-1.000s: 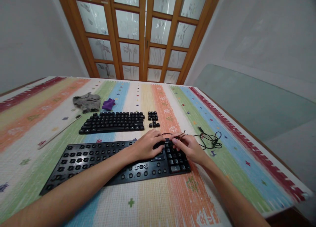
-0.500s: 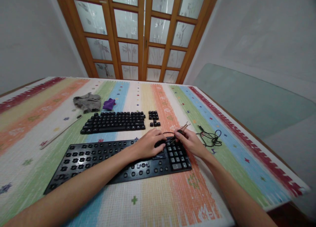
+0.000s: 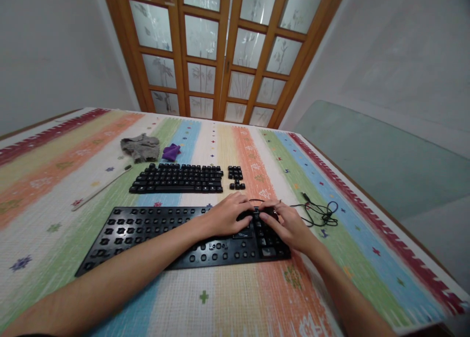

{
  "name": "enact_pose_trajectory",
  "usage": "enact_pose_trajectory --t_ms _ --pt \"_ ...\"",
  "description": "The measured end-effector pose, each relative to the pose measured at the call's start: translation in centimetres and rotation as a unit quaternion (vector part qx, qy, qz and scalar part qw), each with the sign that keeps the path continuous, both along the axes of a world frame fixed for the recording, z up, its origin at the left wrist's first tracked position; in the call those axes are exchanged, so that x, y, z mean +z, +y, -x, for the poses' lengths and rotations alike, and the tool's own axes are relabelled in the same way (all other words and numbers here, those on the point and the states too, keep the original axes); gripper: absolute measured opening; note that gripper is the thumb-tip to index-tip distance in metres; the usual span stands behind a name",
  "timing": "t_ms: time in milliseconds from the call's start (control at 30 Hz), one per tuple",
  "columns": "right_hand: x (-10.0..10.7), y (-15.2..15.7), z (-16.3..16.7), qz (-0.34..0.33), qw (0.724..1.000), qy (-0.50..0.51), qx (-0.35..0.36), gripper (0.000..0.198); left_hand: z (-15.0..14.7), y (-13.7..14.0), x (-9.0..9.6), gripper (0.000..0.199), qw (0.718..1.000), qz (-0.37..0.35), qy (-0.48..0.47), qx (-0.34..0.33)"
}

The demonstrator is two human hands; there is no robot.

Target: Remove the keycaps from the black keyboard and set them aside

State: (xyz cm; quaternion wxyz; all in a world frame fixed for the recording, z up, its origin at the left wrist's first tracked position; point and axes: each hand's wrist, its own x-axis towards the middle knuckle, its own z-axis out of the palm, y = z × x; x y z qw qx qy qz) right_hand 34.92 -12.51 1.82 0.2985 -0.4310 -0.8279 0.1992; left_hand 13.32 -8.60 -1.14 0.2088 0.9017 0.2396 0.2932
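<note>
A black keyboard (image 3: 154,234), most of its keys taken off, lies in front of me. Keycaps (image 3: 270,241) remain on its number pad at the right end. My left hand (image 3: 229,214) presses on the keyboard beside the number pad, fingers curled at its top edge. Over the upper number pad, my right hand (image 3: 288,224) pinches a wire keycap puller by its black handle (image 3: 270,212). Its wire ends are mostly hidden by my fingers. Behind the keyboard, removed keycaps (image 3: 176,179) stand in rows, with a smaller group of keycaps (image 3: 235,174) to their right.
A toothbrush (image 3: 101,189) lies at the left. Farther back are a grey cloth (image 3: 141,147) and a purple cloth (image 3: 171,152). A coiled black cable (image 3: 323,213) lies right of my right hand. A striped cloth (image 3: 205,312) covers the table.
My right hand has turned and lowered over the number pad, so the puller's wires, seen before, are now mostly hidden. My left hand keeps its place on the keyboard. The view has shifted slightly.
</note>
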Motion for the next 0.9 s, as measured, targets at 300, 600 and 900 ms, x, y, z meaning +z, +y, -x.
enact_pose_trajectory --t_ms 300,600,900 --pt "-0.4 1.1 0.2 0.07 0.996 0.036 -0.05 0.028 0.0 0.1 -0.2 0.023 1.0 -0.02 0.003 -0.002" --pt "0.2 2.4 1.2 0.095 0.995 0.039 -0.009 0.041 0.0 0.1 -0.3 0.021 1.0 -0.023 -0.002 0.005" --pt "-0.1 2.8 -0.1 0.142 0.984 0.104 -0.013 0.049 0.0 0.0 0.5 0.024 1.0 -0.019 0.011 0.001"
